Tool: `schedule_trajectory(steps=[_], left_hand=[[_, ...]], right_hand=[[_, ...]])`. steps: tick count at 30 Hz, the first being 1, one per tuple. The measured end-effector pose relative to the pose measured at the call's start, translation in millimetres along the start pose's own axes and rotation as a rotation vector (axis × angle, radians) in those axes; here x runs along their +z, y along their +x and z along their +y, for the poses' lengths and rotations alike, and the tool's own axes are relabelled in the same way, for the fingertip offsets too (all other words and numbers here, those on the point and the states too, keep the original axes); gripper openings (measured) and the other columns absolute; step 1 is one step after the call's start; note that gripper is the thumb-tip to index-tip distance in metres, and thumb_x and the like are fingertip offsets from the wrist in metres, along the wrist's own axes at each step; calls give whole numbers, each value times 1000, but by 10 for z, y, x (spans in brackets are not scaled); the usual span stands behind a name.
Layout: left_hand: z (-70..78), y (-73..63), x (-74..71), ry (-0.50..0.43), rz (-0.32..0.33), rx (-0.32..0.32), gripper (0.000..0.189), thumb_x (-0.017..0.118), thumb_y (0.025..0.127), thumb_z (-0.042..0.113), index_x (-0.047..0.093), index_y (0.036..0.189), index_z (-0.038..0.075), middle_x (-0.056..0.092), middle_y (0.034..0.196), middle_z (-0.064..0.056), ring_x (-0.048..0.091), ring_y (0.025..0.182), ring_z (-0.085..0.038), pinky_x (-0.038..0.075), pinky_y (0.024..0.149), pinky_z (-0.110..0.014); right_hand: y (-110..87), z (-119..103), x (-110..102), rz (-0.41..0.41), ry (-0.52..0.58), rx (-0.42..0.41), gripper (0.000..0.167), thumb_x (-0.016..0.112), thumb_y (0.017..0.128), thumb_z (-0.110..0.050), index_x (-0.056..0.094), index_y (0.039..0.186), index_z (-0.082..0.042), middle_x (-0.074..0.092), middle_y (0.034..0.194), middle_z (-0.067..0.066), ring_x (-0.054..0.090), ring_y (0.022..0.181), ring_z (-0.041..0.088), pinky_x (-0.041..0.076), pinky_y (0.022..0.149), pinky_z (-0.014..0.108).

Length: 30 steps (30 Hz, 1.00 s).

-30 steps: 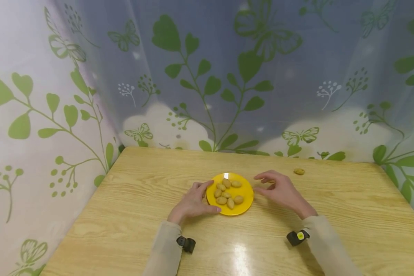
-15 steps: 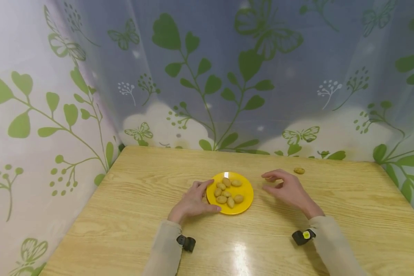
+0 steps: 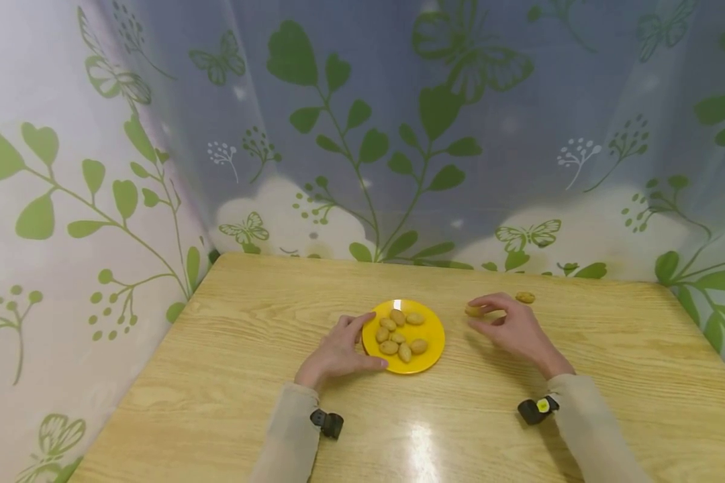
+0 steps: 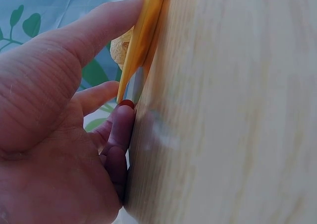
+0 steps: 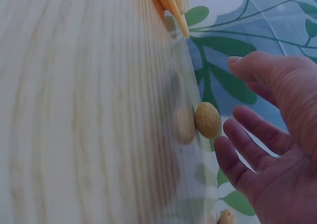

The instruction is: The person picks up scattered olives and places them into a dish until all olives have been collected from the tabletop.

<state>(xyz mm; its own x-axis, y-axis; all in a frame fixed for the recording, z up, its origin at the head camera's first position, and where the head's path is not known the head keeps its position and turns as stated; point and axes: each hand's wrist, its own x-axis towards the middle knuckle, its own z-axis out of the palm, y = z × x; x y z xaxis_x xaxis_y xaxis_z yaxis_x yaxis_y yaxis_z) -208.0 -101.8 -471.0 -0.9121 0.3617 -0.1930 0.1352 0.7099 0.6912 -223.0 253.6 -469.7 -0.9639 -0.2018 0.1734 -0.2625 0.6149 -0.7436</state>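
My left hand (image 3: 338,354) grips the left side of a round yellow plate (image 3: 430,359). In the left wrist view the thumb (image 4: 106,23) lies over its rim, and other fingers reach under the edge. On the plate sit several tan ovals (image 3: 419,347), wrinkled like nuts or small potatoes. To the right, my right hand (image 3: 513,329) hovers at a loose tan oval (image 3: 473,311), thumb and fingers apart. In the right wrist view this loose oval (image 5: 207,120) rests on the table just beyond the fingertips; contact cannot be told.
Another darker tan oval (image 3: 525,297) lies behind the right hand, near the back of the wooden table (image 3: 229,402). A printed curtain (image 3: 338,221) with leaves and butterflies hangs behind and at the sides. Black wrist cameras (image 3: 327,424) sit on both wrists.
My right hand has moved right, away from the plate's edge, and a loose oval now shows between its thumb and fingers. The left hand and plate stay almost where they were.
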Motion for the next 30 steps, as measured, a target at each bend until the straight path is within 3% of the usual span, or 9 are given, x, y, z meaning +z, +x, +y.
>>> schedule_trajectory(steps=[15, 23, 30], left_hand=[[-10, 1, 6, -4, 1, -2, 97, 85, 79, 46, 36, 160, 23, 43, 149, -15, 45, 138, -36, 32, 115, -63], [-4, 2, 3, -16, 3, -7, 97, 85, 79, 46, 36, 160, 25, 43, 149, -14, 45, 138, -35, 34, 114, -60], [-17, 9, 3, -16, 2, -8, 97, 85, 79, 47, 36, 160, 25, 42, 150, -14, 45, 138, -35, 35, 114, -59]], right_hand=[[90, 149, -60, -43, -38, 55, 38, 78, 92, -25, 70, 126, -10, 67, 130, 14, 63, 114, 31, 54, 84, 22], [157, 208, -91, -105, -39, 79, 43, 77, 93, -29, 68, 130, -9, 68, 131, 16, 64, 116, 35, 54, 95, 49], [198, 229, -93, -131, -55, 83, 39, 77, 93, -27, 70, 128, -11, 69, 128, 14, 64, 114, 33, 53, 94, 46]])
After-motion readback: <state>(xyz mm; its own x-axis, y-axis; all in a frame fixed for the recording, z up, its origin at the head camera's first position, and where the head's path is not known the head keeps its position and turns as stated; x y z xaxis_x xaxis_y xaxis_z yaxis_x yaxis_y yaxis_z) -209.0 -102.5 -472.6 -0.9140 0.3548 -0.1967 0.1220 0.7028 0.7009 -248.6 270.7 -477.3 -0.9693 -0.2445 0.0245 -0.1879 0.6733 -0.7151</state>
